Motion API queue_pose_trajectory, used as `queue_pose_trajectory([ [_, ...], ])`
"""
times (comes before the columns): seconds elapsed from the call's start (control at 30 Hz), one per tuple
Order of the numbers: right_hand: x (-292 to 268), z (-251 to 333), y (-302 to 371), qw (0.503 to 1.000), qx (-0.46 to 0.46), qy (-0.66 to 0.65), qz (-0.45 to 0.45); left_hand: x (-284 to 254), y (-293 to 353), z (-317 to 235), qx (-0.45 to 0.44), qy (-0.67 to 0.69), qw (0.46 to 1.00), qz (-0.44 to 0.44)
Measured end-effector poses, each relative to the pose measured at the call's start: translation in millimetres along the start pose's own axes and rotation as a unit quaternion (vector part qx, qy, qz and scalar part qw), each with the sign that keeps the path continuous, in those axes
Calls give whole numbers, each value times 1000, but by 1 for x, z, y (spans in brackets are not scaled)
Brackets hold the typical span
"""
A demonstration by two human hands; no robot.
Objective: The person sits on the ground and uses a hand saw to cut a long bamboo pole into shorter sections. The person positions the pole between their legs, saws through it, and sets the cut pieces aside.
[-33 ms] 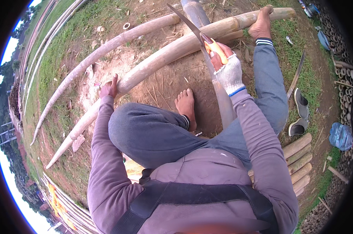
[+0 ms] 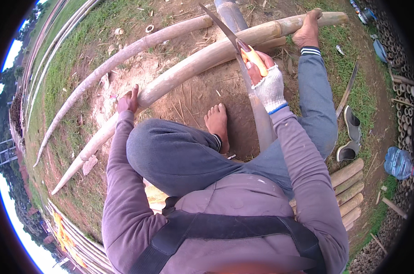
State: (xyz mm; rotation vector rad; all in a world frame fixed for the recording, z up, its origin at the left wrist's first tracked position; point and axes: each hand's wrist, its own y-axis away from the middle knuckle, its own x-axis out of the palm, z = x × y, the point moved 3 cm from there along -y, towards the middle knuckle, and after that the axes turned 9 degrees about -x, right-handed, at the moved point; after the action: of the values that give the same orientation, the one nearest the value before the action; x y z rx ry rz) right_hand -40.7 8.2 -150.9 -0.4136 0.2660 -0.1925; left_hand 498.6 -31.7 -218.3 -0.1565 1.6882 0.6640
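Note:
A long, pale bamboo pole (image 2: 184, 68) slants across the ground in front of me, from the lower left to the upper right. My left hand (image 2: 128, 100), bare, is closed round it with the thumb up. In a fingerless white glove, my right hand (image 2: 267, 78) grips the orange handle of a handsaw (image 2: 225, 30). The saw's blade crosses the pole, its tip beyond the far side; whether its teeth are in a cut I cannot tell. My bare right foot (image 2: 307, 31) presses on the pole's right part. Under the pole runs a greyish crosswise bamboo (image 2: 257, 112).
Another bamboo pole (image 2: 124, 57) lies to the left. At right are a long blade (image 2: 348, 86) on the grass, a pair of shoes (image 2: 352, 123), a large plastic bottle (image 2: 398, 162), cut bamboo lengths (image 2: 348, 192) and stacked bamboo ends (image 2: 406, 107). My left foot (image 2: 216, 121) stands on bare soil.

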Motion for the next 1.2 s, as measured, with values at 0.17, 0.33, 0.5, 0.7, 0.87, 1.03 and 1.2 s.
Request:
queue_pose_trajectory([
  [0.17,-1,-16,3,997,-63,-54,7,1,70,-92,237,-24,960,-150],
  [0.33,21,19,-50,998,35,26,35,9,71,-162,250,-85,957,-121],
  [0.5,-9,25,-34,998,44,37,5,10,61,-187,222,-68,972,-37],
  [0.7,-84,110,96,990,130,16,45,20,58,-166,199,-87,976,-29],
  [0.87,-19,23,20,998,56,6,13,18,56,-169,199,-90,975,-27],
  [1.03,-4,25,-23,996,-13,83,25,9,59,-181,221,-90,970,-34],
  [1.2,-78,79,87,993,98,4,60,21,54,-162,208,-78,974,-35],
])
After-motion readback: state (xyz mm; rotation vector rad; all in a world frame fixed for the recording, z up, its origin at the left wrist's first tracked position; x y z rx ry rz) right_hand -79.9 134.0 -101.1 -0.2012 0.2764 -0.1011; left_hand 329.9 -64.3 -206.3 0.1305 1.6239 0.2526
